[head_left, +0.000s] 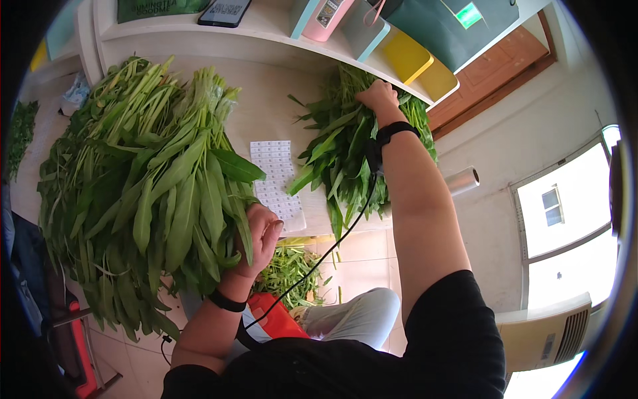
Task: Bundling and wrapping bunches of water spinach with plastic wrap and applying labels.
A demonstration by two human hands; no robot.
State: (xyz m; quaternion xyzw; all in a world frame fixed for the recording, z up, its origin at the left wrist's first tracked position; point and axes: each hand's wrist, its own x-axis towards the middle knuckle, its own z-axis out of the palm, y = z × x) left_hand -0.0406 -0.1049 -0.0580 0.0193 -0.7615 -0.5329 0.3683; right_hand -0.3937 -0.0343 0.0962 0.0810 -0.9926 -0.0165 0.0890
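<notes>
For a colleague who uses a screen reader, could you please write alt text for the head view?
A person's left hand grips a large bundle of long green leafy stalks on a pale table, while the right hand reaches into a smaller pile of greens. A white label sheet lies between them.

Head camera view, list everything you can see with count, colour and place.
large greens bundle: one, green, table left
small greens bundle: one, green, table right
label sheet: one, white, between the bundles
table: one, pale, under the greens
yellow trays: two, shelf edge
phone: one, dark, shelf
greens scraps: green, floor
roll: one, silvery, right
left hand: fingers grip large bundle
right hand: grips small bundle
</notes>
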